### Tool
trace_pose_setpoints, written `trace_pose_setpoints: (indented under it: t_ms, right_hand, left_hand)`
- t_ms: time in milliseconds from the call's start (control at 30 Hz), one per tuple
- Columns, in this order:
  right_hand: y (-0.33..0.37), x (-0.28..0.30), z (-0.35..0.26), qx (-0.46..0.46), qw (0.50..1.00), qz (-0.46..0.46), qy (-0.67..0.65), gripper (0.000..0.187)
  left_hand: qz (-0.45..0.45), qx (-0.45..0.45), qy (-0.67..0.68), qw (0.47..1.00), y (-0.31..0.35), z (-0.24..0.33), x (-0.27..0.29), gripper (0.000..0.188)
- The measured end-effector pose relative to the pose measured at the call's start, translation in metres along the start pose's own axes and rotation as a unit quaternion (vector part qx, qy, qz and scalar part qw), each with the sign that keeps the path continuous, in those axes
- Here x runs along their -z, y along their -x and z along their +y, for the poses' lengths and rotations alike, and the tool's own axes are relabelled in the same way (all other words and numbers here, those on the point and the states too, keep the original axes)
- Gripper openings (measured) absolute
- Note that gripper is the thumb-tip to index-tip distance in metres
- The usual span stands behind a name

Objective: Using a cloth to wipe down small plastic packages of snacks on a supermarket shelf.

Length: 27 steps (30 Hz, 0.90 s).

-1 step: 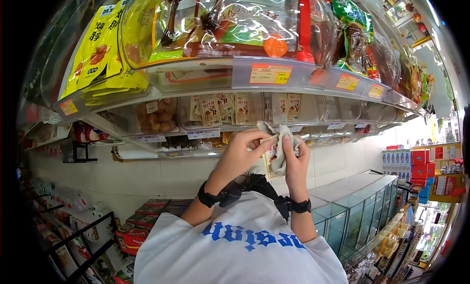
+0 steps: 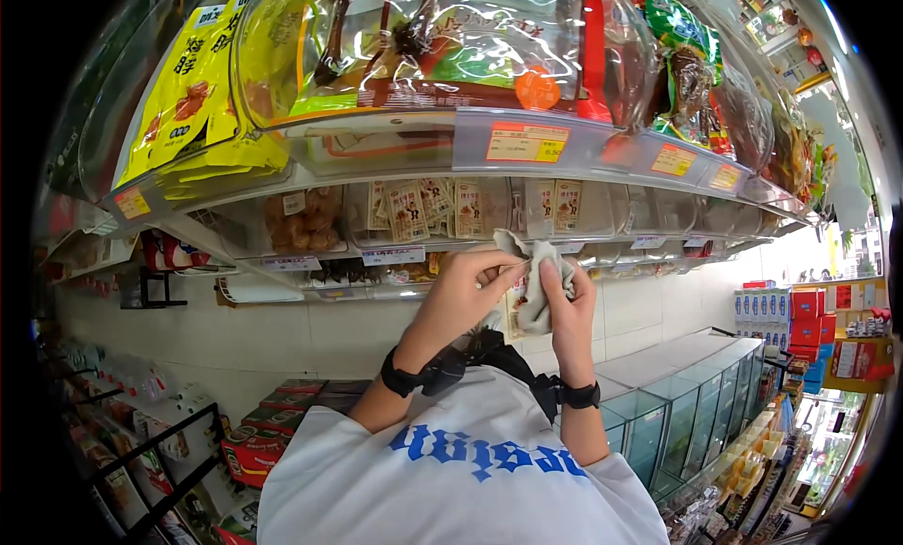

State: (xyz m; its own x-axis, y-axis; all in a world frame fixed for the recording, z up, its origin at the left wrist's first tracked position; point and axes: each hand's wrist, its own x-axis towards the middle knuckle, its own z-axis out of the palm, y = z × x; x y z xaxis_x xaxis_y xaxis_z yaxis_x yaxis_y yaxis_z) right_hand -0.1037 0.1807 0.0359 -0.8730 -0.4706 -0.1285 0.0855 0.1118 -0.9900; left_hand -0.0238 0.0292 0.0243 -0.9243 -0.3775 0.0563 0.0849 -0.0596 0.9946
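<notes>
In front of my chest, below the lower shelf, my right hand [image 2: 570, 305] is closed round a crumpled grey-white cloth [image 2: 536, 312], its thumb pressed on the folds. Beside the cloth, my left hand [image 2: 467, 286] pinches with thumb and forefinger at the upper edge of a small cream snack packet [image 2: 514, 303]. The cloth covers much of this packet, and only a strip of its printed front shows. Similar cream packets [image 2: 406, 212] stand in a clear bin on the shelf just beyond my hands.
Above, a shelf edge with price tags [image 2: 527, 142] juts toward me, holding large bagged foods and yellow packets [image 2: 188, 98]. A bin of brown round items [image 2: 303, 227] is on the lower shelf. Glass cases [image 2: 649, 432] stand at right, red boxes [image 2: 256, 448] at lower left.
The cloth has shifted slightly in my right hand, and its folds lie a little differently. Both hands keep nearly the same place and grip.
</notes>
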Motion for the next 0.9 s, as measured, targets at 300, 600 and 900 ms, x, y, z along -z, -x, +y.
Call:
trace_pose_setpoints:
  t_ms: [300,600,900]
  right_hand:
    - [-0.014,-0.014,-0.003,-0.019,0.997,-0.055,-0.045,0.023]
    - [-0.015,-0.021,-0.003,-0.021,0.997,-0.069,-0.014,0.021]
    - [-0.010,-0.009,0.018,0.047,0.992,-0.103,0.064,0.023]
  left_hand:
    - [0.064,-0.077,-0.051,0.994,0.000,-0.007,0.004,0.017]
    - [0.168,0.005,0.220,0.961,-0.009,-0.001,0.009,0.026]
    - [0.123,0.060,0.235,0.962,-0.017,-0.016,0.015,0.030]
